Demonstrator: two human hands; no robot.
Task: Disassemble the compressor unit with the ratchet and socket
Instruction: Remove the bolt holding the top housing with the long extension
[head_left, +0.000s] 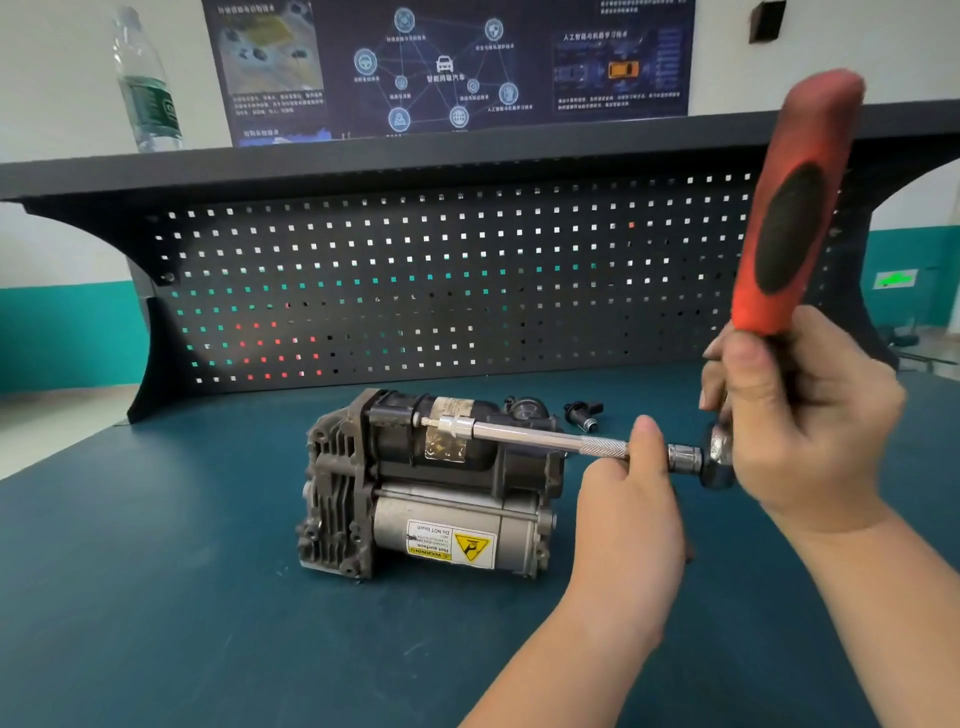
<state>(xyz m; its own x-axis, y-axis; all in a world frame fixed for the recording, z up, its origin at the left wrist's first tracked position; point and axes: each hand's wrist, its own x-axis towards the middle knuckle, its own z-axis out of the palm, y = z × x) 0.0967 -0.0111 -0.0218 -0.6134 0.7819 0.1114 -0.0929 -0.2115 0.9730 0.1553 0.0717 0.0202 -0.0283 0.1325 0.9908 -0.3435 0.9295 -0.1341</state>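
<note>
Left hand (631, 499) grips the knurled extension bar (540, 439), whose socket (454, 427) meets the top of the compressor (426, 483) lying mid-bench (156, 597); right hand (795, 415) clasps the ratchet (795, 218) near its head, red handle pointing up. Behind the compressor lies a small black fitting (584, 413), before a pegboard (415, 280).

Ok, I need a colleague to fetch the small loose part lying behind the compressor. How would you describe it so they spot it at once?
Start at the compressor unit in the middle of the blue-green bench top. Look just past its right rear corner, towards the black pegboard. The small black fitting lies there alone on the mat, a stubby plastic piece with a shiny metal end, unattached to anything.
</note>
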